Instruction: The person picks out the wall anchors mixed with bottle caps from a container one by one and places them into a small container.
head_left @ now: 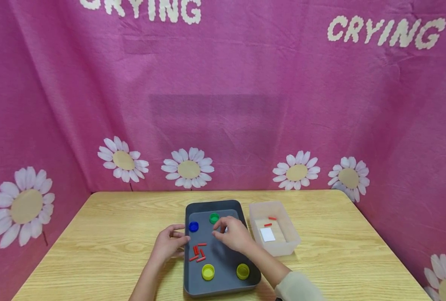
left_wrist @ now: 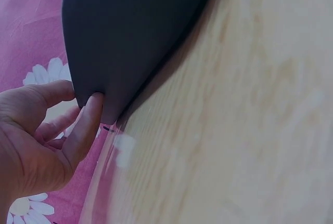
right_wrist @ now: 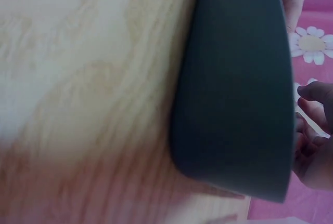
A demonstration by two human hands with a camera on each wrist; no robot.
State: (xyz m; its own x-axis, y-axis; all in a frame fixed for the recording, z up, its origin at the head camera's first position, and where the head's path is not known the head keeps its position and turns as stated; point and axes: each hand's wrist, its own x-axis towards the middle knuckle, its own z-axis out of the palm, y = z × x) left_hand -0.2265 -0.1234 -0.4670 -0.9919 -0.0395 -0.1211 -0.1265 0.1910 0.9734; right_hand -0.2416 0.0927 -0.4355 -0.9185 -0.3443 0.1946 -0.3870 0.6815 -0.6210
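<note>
A dark grey tray (head_left: 223, 288) stands lengthwise on the wooden table. My left hand (head_left: 169, 242) grips its left side, thumb at the rim; in the left wrist view, fingertips touch the outer wall (left_wrist: 130, 26). Over the middle of the tray hovers my right hand (head_left: 233, 235), its bent thumb and forefinger a little apart, with nothing visible between them. A small white thing (head_left: 226, 229) shows partly behind those fingers. Several short red sticks (head_left: 196, 251) lie in the tray, with a blue cap (head_left: 194, 226), a green cap (head_left: 214, 218) and two yellow caps (head_left: 208, 272).
Right of the tray sits a translucent plastic box (head_left: 283, 249) holding two red sticks (head_left: 268, 225) and a white square (head_left: 267, 234). Pink cloth (head_left: 223, 125) with daisies hangs behind and beside the table (head_left: 343, 251).
</note>
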